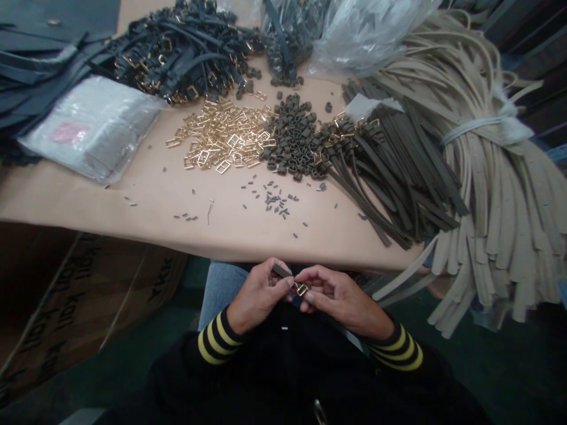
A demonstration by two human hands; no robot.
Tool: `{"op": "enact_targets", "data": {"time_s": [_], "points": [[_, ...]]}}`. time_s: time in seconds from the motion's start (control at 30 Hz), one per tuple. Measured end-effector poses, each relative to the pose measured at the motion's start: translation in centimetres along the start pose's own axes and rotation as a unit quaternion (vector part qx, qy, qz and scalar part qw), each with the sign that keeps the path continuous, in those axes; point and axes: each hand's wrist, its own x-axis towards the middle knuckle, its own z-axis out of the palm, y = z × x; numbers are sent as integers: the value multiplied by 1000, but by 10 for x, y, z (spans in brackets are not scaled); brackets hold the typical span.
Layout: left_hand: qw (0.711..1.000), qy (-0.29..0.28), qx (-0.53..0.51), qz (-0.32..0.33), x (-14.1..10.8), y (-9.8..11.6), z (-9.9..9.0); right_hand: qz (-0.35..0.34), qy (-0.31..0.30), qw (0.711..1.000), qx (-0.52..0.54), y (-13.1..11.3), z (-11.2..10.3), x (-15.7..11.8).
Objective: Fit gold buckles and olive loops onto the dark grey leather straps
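The left hand (257, 294) pinches a short olive strap (282, 271) and the right hand (341, 293) grips its gold buckle (302, 288), the strap slanting up-left from the buckle, just off the table's (221, 242) near edge.

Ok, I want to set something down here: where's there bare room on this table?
Tan tabletop shows at the left front, below the plastic-wrapped packet, and along the front edge, below the scattered metal pins. It's crowded toward the back and right, with gold buckles, dark loops, olive straps and beige strips.
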Motion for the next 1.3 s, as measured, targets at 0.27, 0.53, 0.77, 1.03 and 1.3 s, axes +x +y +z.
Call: {"op": "enact_targets", "data": {"time_s": [0.27,0.53,0.77,1.03,1.3], "points": [[1000,6,20,11,-1,-1,1,-11,59,997,-44,4,9,4],[998,7,57,28,-7,3,5,-19,119,990,-77,9,10,7],[995,-64,46,67,-14,18,0,-33,69,996,-54,3,-4,4],[989,-137,-50,16,-12,11,-10,-31,-16,999,-8,8,-11,4],[980,-126,-127,-86,-8,8,-11,-43,-11,999,-15,8,-4,6]]}}
